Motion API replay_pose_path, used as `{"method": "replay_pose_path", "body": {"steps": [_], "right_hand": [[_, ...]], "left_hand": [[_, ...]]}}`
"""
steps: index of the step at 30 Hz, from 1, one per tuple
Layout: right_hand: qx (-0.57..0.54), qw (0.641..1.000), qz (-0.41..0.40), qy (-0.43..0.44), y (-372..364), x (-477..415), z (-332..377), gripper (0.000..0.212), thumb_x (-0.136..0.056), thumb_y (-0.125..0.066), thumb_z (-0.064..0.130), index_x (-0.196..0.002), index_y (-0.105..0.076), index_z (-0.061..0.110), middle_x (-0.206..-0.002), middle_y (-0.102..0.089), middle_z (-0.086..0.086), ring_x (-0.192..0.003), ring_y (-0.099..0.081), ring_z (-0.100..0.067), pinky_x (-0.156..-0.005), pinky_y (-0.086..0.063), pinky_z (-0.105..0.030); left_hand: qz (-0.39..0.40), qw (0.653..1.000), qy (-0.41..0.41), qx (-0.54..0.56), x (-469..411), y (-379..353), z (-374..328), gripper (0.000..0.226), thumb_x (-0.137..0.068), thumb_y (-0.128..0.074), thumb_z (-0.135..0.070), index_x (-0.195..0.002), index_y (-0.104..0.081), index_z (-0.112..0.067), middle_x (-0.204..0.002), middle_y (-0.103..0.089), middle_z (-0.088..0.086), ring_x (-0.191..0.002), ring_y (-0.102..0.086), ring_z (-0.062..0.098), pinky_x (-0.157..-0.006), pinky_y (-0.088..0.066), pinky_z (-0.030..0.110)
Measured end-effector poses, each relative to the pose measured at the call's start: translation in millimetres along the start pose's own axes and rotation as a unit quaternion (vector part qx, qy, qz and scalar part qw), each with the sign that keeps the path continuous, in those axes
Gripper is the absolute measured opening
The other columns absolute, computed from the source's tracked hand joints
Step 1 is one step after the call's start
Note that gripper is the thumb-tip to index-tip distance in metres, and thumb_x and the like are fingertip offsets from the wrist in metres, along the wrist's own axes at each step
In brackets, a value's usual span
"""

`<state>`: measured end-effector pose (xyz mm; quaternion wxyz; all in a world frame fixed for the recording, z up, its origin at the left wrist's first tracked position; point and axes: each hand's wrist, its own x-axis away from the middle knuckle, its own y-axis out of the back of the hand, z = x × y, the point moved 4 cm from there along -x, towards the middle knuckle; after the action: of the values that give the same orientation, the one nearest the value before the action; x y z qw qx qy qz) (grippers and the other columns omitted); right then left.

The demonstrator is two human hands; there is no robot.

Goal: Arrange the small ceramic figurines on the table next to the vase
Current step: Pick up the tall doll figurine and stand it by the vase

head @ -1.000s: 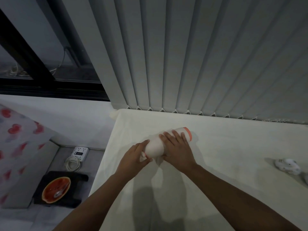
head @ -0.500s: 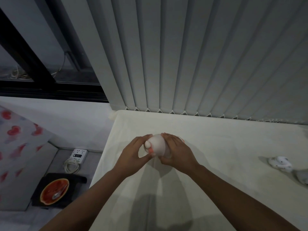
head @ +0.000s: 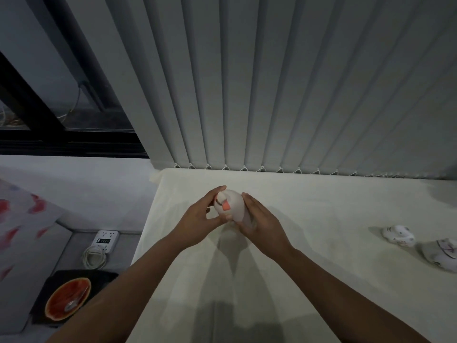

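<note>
A white vase [head: 231, 206] with an orange mark near its top stands upright on the cream-covered table [head: 309, 243], held between both hands. My left hand [head: 200, 221] grips its left side and lower front. On the other side, my right hand [head: 262, 221] presses flat against it. Two small white ceramic figurines lie at the table's right: one [head: 398, 235] nearer the middle, the other [head: 442, 253] at the frame's edge. Both are well apart from the vase.
Grey vertical blinds [head: 284, 95] hang right behind the table's far edge. Left of the table, lower down, sit a white power strip [head: 105, 241] with a coiled cord and an orange bowl [head: 68, 302] on a black tray. A dark window [head: 49, 115] is at the left.
The vase lay tilted on its side between my hands a second ago; it has been turned upright. The view shifted, bringing a second figurine into sight at the right.
</note>
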<state>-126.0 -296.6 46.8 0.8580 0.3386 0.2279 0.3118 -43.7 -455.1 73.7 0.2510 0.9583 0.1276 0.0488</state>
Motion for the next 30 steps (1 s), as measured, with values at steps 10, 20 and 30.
{"method": "replay_pose_path", "body": {"steps": [10,20,30], "right_hand": [[-0.063,0.992,0.076,-0.072,16.2,-15.3,-7.9,0.069,-0.094,-0.053,0.040,-0.150,-0.017,0.024,-0.157,-0.027,0.006,-0.142,-0.029,-0.011,-0.115,-0.028,-0.031],[-0.180,0.971,0.011,-0.157,25.3,-12.4,-27.0,0.053,-0.097,-0.049,0.036,-0.146,-0.031,0.033,-0.143,-0.051,0.006,-0.126,-0.051,-0.011,-0.105,-0.042,-0.029],[-0.261,0.953,0.004,-0.151,47.2,9.6,-25.8,0.043,-0.097,-0.049,0.039,-0.138,-0.040,0.046,-0.132,-0.058,0.018,-0.119,-0.055,0.001,-0.095,-0.045,-0.016]], "left_hand": [[0.054,0.998,0.006,-0.036,-33.1,1.7,-0.2,0.063,-0.083,-0.071,-0.026,-0.132,-0.037,-0.044,-0.118,-0.054,-0.029,-0.101,-0.046,-0.028,-0.082,-0.037,-0.002],[0.130,0.985,0.051,0.103,-56.5,-22.4,0.1,0.075,-0.076,-0.077,-0.028,-0.136,-0.032,-0.038,-0.131,-0.057,-0.003,-0.119,-0.056,0.009,-0.102,-0.047,0.040],[0.069,0.995,0.035,0.063,-48.4,-39.3,-23.2,0.065,-0.072,-0.080,-0.030,-0.125,-0.045,-0.045,-0.106,-0.069,-0.004,-0.094,-0.068,0.011,-0.085,-0.055,0.029]]}}
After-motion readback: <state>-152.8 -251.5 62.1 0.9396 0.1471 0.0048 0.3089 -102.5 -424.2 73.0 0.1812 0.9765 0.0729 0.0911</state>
